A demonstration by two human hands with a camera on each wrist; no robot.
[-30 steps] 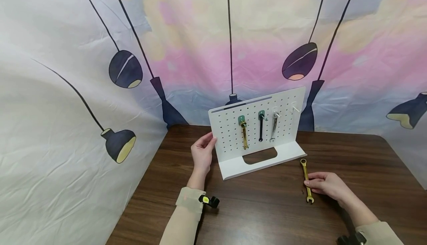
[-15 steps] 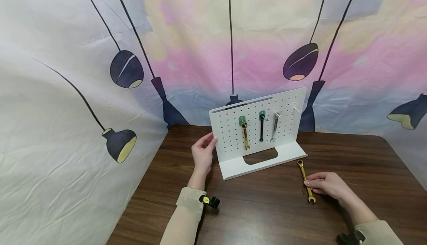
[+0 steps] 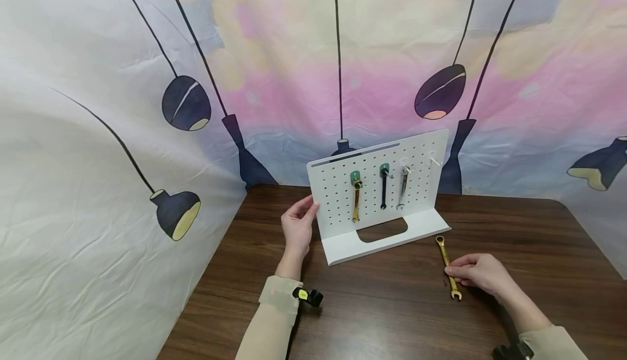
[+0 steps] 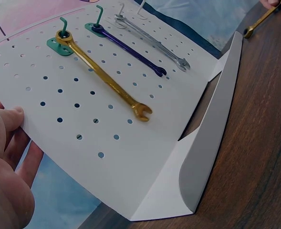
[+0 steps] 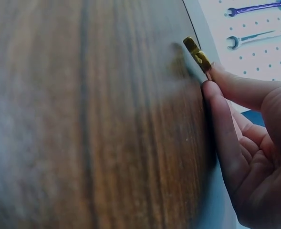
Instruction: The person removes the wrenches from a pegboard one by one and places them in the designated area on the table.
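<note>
A white pegboard stand (image 3: pixel 338 207) is upright on the table, and my left hand (image 3: pixel 297 226) pinches its left edge between thumb and fingers. From its green hooks hang a gold combination wrench (image 4: pixel 104 76) and a dark one, which looks purple in the left wrist view (image 4: pixel 133 55). A silver wrench (image 4: pixel 152 40) hangs from a clear hook beside them. My right hand (image 3: pixel 482 275) pinches a second gold wrench (image 3: pixel 446 256) by the middle of its shank, in front of the stand's right corner. Its ring end points toward the stand, its open end toward me.
A bare white hook (image 3: pixel 434 159) sticks out at the pegboard's upper right. The stand's base (image 3: pixel 421 225) has a wide cutout. Under everything is a dark wooden table (image 3: pixel 382 305), and a printed cloth (image 3: pixel 294 77) hangs behind it.
The held wrench has turned slightly, its ring end shifting left. The lower end of the hanging gold wrench has swung a little left. My left hand stays at the board's edge.
</note>
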